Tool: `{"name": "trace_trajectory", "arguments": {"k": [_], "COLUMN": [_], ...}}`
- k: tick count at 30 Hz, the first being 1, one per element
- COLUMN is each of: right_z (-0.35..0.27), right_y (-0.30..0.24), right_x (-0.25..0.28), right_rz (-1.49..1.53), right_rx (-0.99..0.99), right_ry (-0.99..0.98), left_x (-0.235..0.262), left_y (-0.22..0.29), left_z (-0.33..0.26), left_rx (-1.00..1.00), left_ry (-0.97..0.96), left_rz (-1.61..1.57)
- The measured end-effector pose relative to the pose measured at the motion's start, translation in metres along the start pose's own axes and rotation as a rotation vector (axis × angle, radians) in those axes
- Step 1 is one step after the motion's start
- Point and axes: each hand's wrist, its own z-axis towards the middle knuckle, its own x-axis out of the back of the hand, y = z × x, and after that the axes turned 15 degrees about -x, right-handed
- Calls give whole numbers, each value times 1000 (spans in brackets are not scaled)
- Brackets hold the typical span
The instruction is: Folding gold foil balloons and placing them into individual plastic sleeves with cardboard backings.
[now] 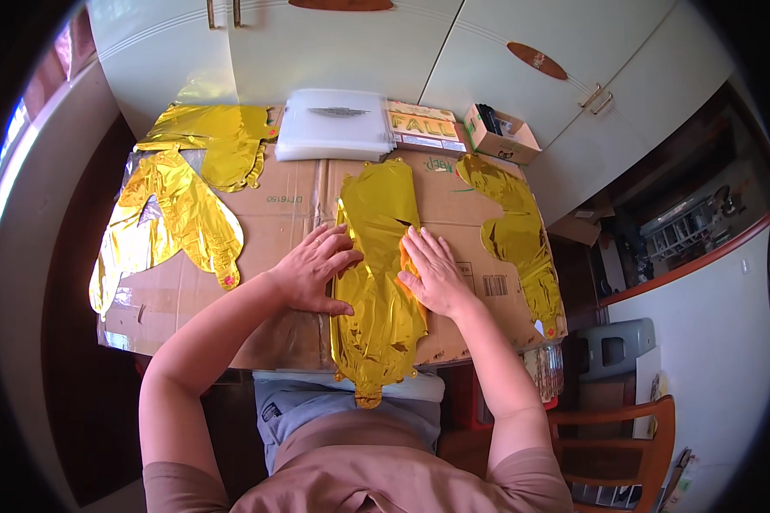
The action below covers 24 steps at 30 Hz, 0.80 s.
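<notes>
A flat gold foil balloon [376, 205] lies lengthwise before me on the cardboard [274, 231]. Its lower tip hangs over the near edge, and its surface is wrinkled. At its left edge rests my left hand [318, 269], fingers apart, thumb on the foil. My right hand [434, 272] lies along the right edge with its fingers stretched out. An orange patch shows beside its fingers; I cannot tell whether it is a reflection.
More flat gold foil balloons [180, 214] lie to the left, and one wavy foil balloon [518, 222] to the right. Along the back stand translucent plastic sleeves [329, 124], a flat printed pack [423, 128] and a small open box [505, 137]. A wooden chair [659, 427] stands at right.
</notes>
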Motion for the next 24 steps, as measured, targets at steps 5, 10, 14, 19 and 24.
{"name": "trace_trajectory", "arguments": {"k": [5,10,14,19,24], "right_z": [11,20,16,15,11], "right_y": [15,27,11,4,7], "right_x": [3,-5,-4,-3,-6], "right_rz": [188,213,47,23,66], "right_rx": [64,47,15,-18,7], "right_ry": [80,142,51,29,87], "left_x": [1,3,2,2,0], "left_y": [2,3,3,3,3], "left_z": [1,3,1,1,-2], "left_rx": [-7,18,24,12,7], "left_ry": [3,-18,-18,-18,-15], "left_rz": [20,-4,5,25,18]}}
